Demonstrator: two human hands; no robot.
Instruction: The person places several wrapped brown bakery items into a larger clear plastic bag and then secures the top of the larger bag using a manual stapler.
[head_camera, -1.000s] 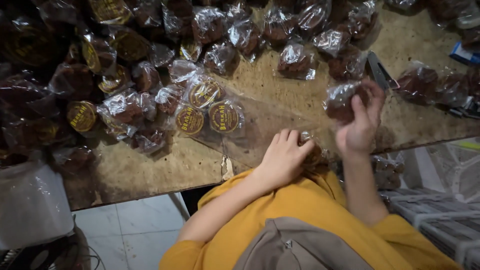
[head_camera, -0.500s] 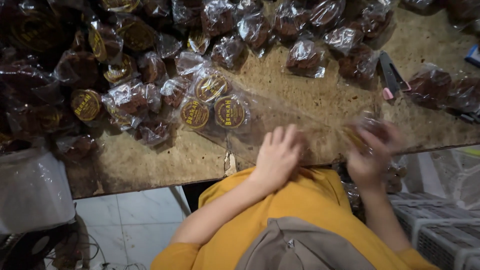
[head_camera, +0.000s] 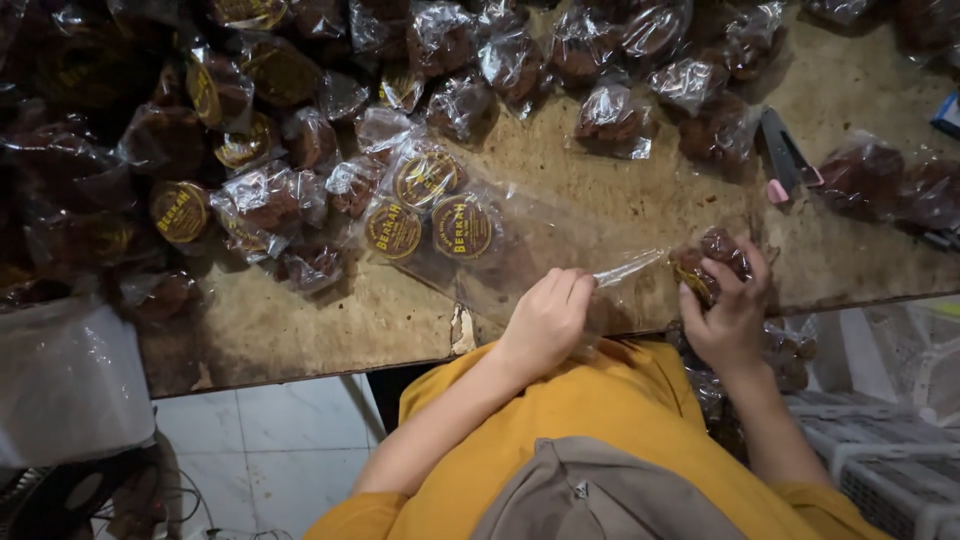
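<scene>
Brown pastries (head_camera: 712, 262) sit bunched in the right hand (head_camera: 730, 310) at the near edge of the worktop (head_camera: 640, 190), its fingers (head_camera: 715, 280) curled shut around them just above the mouth of a clear plastic bag (head_camera: 520, 250). That bag lies flat on the worktop, and the left hand (head_camera: 548, 318) rests on its near end, fingers bent down and pressing the film, not closed around anything. Round gold labels (head_camera: 428, 208) show through the bag's far end. Wrapped pastry packets (head_camera: 610, 115) crowd the far and left parts of the worktop; a dark clip tool with a pink tip (head_camera: 785, 155) lies to the right. Compared with half a second ago, the right hand has shifted slightly toward the bag's opening, while the left hand has stayed on the film.
</scene>
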